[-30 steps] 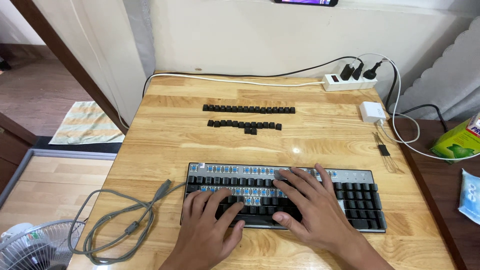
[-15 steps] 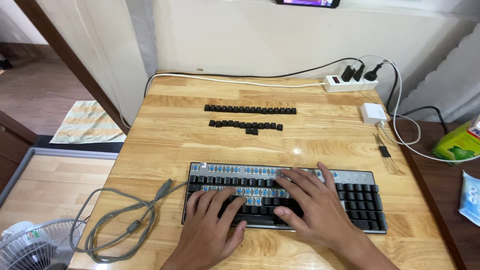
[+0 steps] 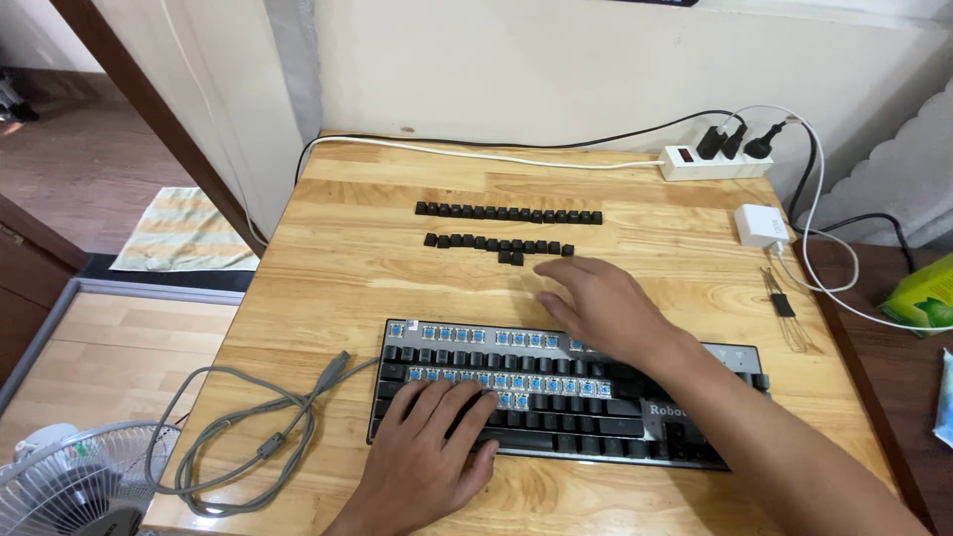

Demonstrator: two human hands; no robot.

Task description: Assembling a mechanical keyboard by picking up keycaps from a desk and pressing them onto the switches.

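A black mechanical keyboard [image 3: 586,439] lies at the near edge of a wooden desk [image 3: 338,268]. Many of its upper keys are off, baring blue switches [image 3: 467,335]. My left hand [image 3: 427,459] rests flat on the keyboard's lower left keys, fingers apart. My right hand [image 3: 608,310] hovers palm down just beyond the keyboard's top edge, with its fingertips pointing left toward the loose keycaps. What its fingers enclose is hidden. Two rows of black keycaps lie further back: a long row [image 3: 508,213] and a shorter row [image 3: 496,244].
The keyboard's grey cable [image 3: 248,437] coils at the left front. At the back right are a white power strip [image 3: 710,162] with plugs and a white adapter [image 3: 761,225]. A wire keycap puller [image 3: 782,303] lies at the right, a green box [image 3: 918,298] beyond it. A fan [image 3: 69,491] stands low left.
My right hand has lifted off the keyboard's right-centre keys and moved forward and left toward the keycap rows. The left hand stays on the keyboard.
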